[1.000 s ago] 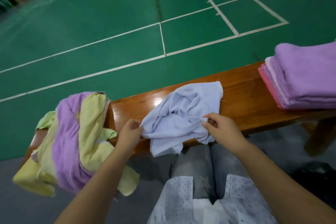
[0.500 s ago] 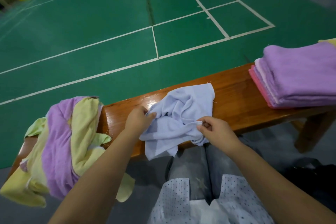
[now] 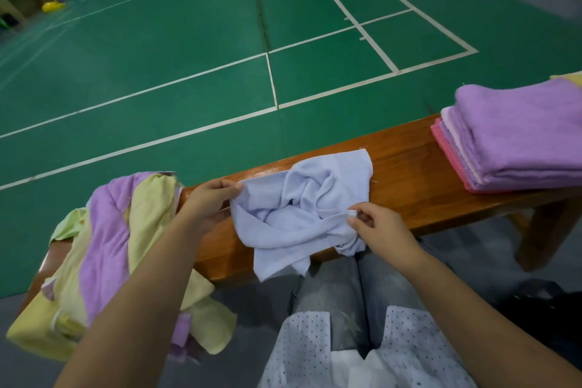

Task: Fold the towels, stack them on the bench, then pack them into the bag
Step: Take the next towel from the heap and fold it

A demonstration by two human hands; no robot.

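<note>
Head view, crumpled blue towel (image 3: 302, 208) pinched between both hands (image 3: 376, 230)

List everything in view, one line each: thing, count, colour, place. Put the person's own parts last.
blue towel: one, pale blue, crumpled on the bench middle, hanging off the near edge
loose towels: several, yellow and purple, heaped on the bench's left end
folded stack: one, purple over pink, bench right
bench: one, brown wood
bag: one, black, floor lower right
left hand: pinches the blue towel's left edge
right hand: pinches its near edge
</note>
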